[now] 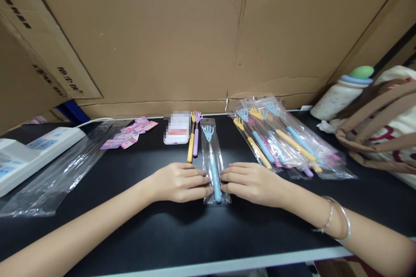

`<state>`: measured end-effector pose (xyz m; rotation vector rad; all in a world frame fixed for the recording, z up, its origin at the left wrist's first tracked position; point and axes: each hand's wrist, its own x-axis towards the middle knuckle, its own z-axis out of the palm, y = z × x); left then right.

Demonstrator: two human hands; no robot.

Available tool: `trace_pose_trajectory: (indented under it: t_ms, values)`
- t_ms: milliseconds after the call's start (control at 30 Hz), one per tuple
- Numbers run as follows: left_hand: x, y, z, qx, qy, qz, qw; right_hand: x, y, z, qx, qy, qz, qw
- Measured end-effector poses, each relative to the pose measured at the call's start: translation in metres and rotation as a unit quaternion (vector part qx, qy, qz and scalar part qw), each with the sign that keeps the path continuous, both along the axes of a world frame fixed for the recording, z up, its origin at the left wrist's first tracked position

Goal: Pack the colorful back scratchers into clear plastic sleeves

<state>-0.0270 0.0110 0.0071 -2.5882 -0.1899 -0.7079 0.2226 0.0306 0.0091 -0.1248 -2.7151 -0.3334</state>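
Observation:
A blue back scratcher in a clear plastic sleeve (212, 162) lies upright on the black table (162, 233), claw end pointing away from me. My left hand (178, 181) rests flat on the table with its fingertips on the sleeve's left edge. My right hand (250, 182) lies flat on the other side, fingertips touching the sleeve's right edge near the handle end. Neither hand grips anything. Just behind my left hand lie two bare scratchers, a yellow one (191, 143) and a purple one (196, 137).
A pile of bagged scratchers (279, 138) sits at right. Empty clear sleeves (61, 169), pink stickers (130, 134), a phone (177, 129) and a white power strip (29, 153) lie at left. A bag (386, 134) and bottle (344, 93) stand far right. A cardboard wall (195, 30) stands behind.

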Motion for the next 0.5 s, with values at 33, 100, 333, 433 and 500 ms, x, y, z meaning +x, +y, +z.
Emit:
trace_pose_trajectory:
  t_ms: [33,100,333,433,500]
  values:
    - [-0.0007,0.0002,0.0001,-0.006,0.002,0.001,1.000,0.0003,0.0002,-0.0002,-0.008,-0.003,-0.004,1.000]
    - [-0.0020,0.0008,0.0000,-0.022,0.006,0.003,1.000,0.0008,0.0001,0.0004,-0.023,-0.013,-0.011,1.000]
    - [-0.0030,0.0021,-0.0046,-0.062,-0.002,0.000,0.998,0.0025,-0.0017,0.0037,-0.056,-0.051,-0.024,0.997]
    - [-0.0029,0.0021,-0.0063,-0.062,0.001,0.002,0.998,0.0020,-0.0017,0.0035,-0.064,-0.059,-0.024,0.996]
    - [-0.0029,0.0019,-0.0071,-0.068,0.005,0.008,0.998,0.0012,-0.0016,0.0036,-0.067,-0.060,-0.024,0.996]
